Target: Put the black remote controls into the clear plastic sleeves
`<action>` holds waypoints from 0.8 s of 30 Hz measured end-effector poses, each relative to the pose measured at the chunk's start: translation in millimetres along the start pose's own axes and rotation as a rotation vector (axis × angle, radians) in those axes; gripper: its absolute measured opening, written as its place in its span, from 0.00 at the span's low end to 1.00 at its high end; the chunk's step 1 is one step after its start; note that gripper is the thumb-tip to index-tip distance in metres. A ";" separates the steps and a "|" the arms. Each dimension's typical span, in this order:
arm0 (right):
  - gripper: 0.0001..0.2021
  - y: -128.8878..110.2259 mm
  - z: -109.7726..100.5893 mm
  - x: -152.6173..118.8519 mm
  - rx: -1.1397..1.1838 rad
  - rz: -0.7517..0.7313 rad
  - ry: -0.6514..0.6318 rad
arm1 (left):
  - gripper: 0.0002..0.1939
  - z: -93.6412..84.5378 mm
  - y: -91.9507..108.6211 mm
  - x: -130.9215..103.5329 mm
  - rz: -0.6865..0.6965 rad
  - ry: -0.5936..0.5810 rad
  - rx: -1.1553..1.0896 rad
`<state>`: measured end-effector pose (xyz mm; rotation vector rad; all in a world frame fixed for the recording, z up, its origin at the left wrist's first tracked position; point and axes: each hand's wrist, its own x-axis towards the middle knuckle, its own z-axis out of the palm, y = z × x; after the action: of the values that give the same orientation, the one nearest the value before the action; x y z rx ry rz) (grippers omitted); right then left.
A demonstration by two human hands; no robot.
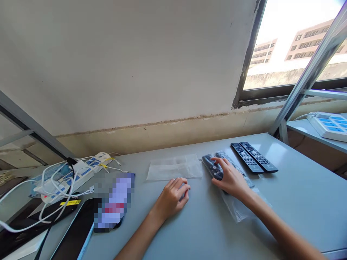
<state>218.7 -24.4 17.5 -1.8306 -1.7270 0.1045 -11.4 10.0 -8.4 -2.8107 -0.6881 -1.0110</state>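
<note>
My right hand (230, 177) reaches over a black remote control (210, 164) in a clear plastic bag (238, 209), its thumb and fingers around the remote's sides. A second bagged remote (225, 157) lies just beyond, partly hidden by that hand. My left hand (173, 196) rests on the table with its fingers curled in, and nothing shows in them. Flat on the tabletop behind the left hand is an empty clear plastic sleeve (173, 168). Two bare black remotes (246, 159) lie side by side to the right of the bagged ones.
A white power strip (100, 159) with tangled white cables (54, 180) takes up the table's left side. Near it lie a phone with a blurred screen (116, 198) and a dark flat device (78, 227). Metal frame bars (303, 83) rise at both sides, with a wall behind.
</note>
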 end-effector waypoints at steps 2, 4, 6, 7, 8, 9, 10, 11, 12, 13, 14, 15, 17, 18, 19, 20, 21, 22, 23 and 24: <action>0.21 -3.6 -1.0 0.5 0.131 -0.010 0.111 | 0.13 -1.0 1.1 0.8 0.000 0.053 0.044; 0.18 -10.4 -1.0 -0.8 0.284 -0.040 0.194 | 0.14 -2.3 3.7 2.3 -0.015 0.149 0.134; 0.18 -19.1 1.0 -5.0 0.424 -0.084 0.158 | 0.16 -3.2 7.4 3.7 -0.056 0.261 0.251; 0.19 -23.4 2.9 -8.0 0.472 -0.123 0.100 | 0.17 -3.3 9.2 4.2 -0.079 0.303 0.312; 0.19 -27.3 5.3 -11.4 0.495 -0.185 0.023 | 0.19 -3.2 10.8 4.3 -0.095 0.319 0.362; 0.19 -30.4 8.0 -14.9 0.489 -0.273 -0.059 | 0.20 -2.8 11.8 4.2 -0.099 0.302 0.393; 0.18 -32.6 10.8 -18.1 0.452 -0.380 -0.129 | 0.21 -2.4 12.2 3.8 -0.093 0.255 0.403; 0.16 -33.9 13.3 -20.7 0.392 -0.490 -0.176 | 0.22 -1.9 11.9 3.1 -0.073 0.188 0.386; 0.14 -34.4 15.3 -22.4 0.325 -0.580 -0.196 | 0.23 -1.6 11.0 2.4 -0.050 0.115 0.349; 0.12 -34.1 16.5 -23.0 0.264 -0.638 -0.187 | 0.23 -1.4 9.5 1.7 -0.036 0.044 0.302; 0.10 -33.3 16.6 -22.6 0.220 -0.657 -0.151 | 0.23 -1.4 7.6 0.9 -0.039 -0.010 0.258; 0.08 -32.1 15.8 -21.2 0.200 -0.645 -0.096 | 0.22 -1.8 5.5 0.3 -0.064 -0.043 0.227; 0.09 -29.4 12.1 -16.0 0.234 -0.544 0.031 | 0.19 -3.6 1.3 -0.8 -0.182 -0.047 0.201; 0.09 -28.0 9.8 -12.8 0.280 -0.469 0.089 | 0.18 -4.8 -0.6 -1.3 -0.258 -0.026 0.198; 0.09 -26.6 7.6 -9.5 0.342 -0.380 0.136 | 0.17 -6.1 -2.3 -1.7 -0.325 0.002 0.197; 0.08 -25.2 5.6 -6.4 0.416 -0.275 0.171 | 0.16 -7.4 -3.9 -2.2 -0.381 0.029 0.200; 0.09 -23.8 3.9 -3.5 0.498 -0.160 0.194 | 0.15 -8.6 -5.4 -2.7 -0.423 0.047 0.206; 0.10 -22.5 2.5 -1.0 0.581 -0.044 0.200 | 0.14 -9.7 -6.7 -3.0 -0.452 0.055 0.217; 0.12 -21.3 1.2 1.1 0.660 0.062 0.186 | 0.13 -10.6 -8.0 -3.2 -0.470 0.053 0.233; 0.14 -20.3 0.0 2.8 0.732 0.155 0.153 | 0.12 -11.3 -9.2 -3.2 -0.483 0.046 0.250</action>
<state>201.2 -22.6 28.1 -1.3689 -1.2091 0.5647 -24.2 14.5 -2.3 -2.4477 -1.4223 -0.9576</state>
